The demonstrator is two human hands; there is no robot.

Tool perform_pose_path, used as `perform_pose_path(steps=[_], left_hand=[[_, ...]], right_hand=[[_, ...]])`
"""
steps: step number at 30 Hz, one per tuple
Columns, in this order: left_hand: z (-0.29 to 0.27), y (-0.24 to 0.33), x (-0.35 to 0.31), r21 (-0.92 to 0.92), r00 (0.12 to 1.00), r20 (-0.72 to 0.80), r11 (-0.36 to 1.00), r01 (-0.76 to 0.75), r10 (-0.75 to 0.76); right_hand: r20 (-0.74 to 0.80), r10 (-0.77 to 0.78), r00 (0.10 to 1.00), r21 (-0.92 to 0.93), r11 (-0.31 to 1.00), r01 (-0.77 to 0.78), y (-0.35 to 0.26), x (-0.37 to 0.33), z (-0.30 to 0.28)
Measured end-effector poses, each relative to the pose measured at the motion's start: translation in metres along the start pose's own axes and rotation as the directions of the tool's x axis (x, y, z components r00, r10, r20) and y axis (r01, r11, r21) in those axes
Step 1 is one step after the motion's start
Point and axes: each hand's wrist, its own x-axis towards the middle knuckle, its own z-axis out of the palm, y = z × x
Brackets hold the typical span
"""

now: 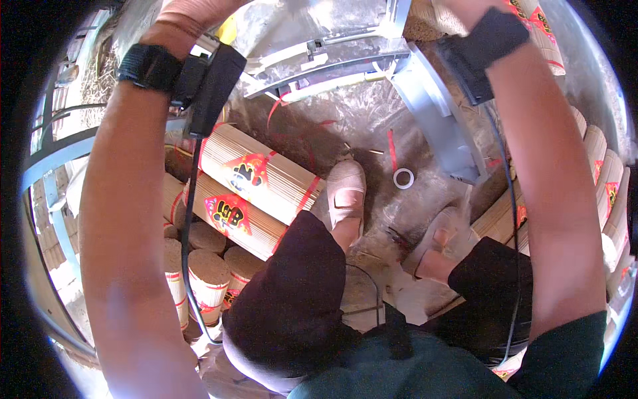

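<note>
Both my arms reach up past the top of the head view. My left hand (199, 10) shows only its back and wrist at the upper left; its fingers are cut off by the rim. A small yellow thing (228, 30) shows just beside it, too little of it to name. At the upper right, only the edge of my right hand (468, 8) is in view, its fingers out of the picture too. Whether either hand holds anything is hidden. Between them lies a grey metal frame (332, 65) with a curved metal piece (435, 113) at its right end.
Large bundles of thin pale sticks (259, 169) with red bands lie left of my feet, above upright bundles (208, 282) with brown tops. More bundles (595, 169) are stacked at the right. A white tape ring (396, 178) and a red strip (392, 149) lie on the floor.
</note>
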Motion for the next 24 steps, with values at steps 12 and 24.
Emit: perform_pose_path(steps=[12, 24], left_hand=[[0.005, 0.039, -0.024, 0.076, 0.992, -0.117, 0.996, -0.037, 0.045], [0.008, 0.065, -0.081, -0.190, 0.875, -0.441, 0.931, -0.311, 0.202]], right_hand=[[0.073, 0.309, 0.948, -0.116, 0.947, -0.299, -0.020, -0.018, -0.018], [0.171, 0.276, 0.946, -0.148, 0.956, -0.252, -0.015, -0.008, -0.031]])
